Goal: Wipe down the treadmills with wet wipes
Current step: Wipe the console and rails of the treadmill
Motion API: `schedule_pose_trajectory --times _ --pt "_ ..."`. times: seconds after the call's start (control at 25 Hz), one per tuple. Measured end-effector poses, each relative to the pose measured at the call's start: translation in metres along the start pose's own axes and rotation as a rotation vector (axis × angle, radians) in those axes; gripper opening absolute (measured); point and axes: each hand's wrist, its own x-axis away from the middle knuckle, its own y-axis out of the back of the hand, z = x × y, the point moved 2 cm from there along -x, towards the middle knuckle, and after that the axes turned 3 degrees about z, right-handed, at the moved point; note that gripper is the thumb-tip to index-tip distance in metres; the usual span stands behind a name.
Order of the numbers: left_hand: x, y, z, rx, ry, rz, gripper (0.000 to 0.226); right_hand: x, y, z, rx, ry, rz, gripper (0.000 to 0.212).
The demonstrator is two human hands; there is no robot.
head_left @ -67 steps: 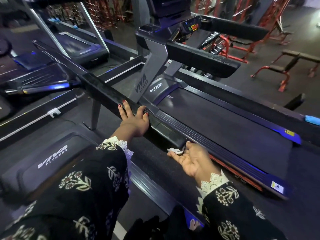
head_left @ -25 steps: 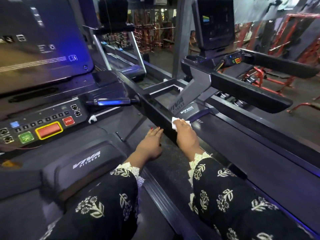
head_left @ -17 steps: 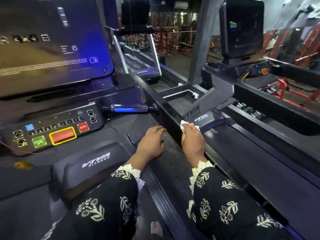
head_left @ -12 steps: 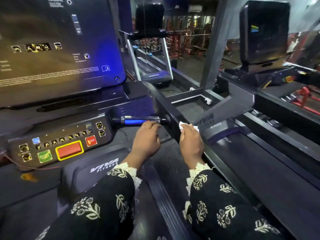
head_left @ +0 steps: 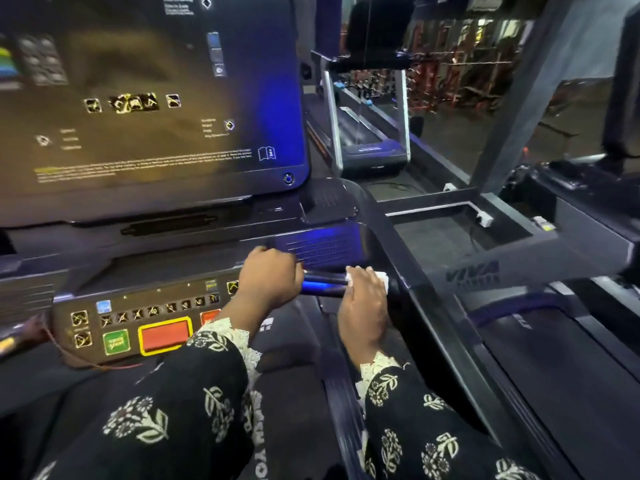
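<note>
Two hands grip a glossy cylindrical bar (head_left: 323, 285); right hand (head_left: 363, 299) presses a crumpled wipe (head_left: 381, 277).

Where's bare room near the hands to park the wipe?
Bare: the dark ledge between the screen and the button panel. Crowded: the handlebar, held by the left hand and the right hand with the wipe.

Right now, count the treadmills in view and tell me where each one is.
3: the near treadmill under both hands, one to its right, one farther back at centre. More may lie out of frame.
</note>
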Motion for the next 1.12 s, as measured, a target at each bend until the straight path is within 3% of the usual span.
schedule_pose_trajectory --times 0.24,0.36,0.48,0.64,0.72,0.8,0.96,1.04,1.12 --pt "-0.009 0.007 0.028 0.225 -0.111 0.149 0.036 0.001 -0.026 0.045 -0.162 0.229 0.098 0.026" --pt "0.004 0.010 0.038 0.386 -0.138 0.038 0.046 0.006 -0.026 0.062 -0.274 0.235 0.136 0.035" --pt "0.020 0.007 0.065 0.536 0.040 -0.149 0.049 0.012 -0.027 0.090 -0.342 0.190 0.191 0.033" --pt "0.035 0.007 0.084 0.615 0.135 -0.161 0.048 0.016 -0.029 0.125 -0.423 -0.010 0.132 0.024" --pt "0.040 0.012 0.092 0.721 0.155 -0.188 0.044 0.008 -0.029 0.131 -0.476 0.015 0.167 0.022" --pt "0.045 0.015 0.102 0.791 0.183 -0.208 0.039 -0.009 -0.032 0.132 -0.468 0.066 0.336 0.021" --pt "0.047 0.019 0.117 0.772 0.233 -0.210 0.040 -0.060 -0.045 0.134 -0.347 0.052 0.845 0.028" --pt "0.049 0.016 0.131 0.724 0.261 -0.205 0.040 -0.076 -0.053 0.141 -0.152 0.044 0.985 0.034" --pt "0.052 0.010 0.148 0.681 0.284 -0.177 0.042 -0.079 -0.064 0.150 0.048 0.072 1.012 0.038"
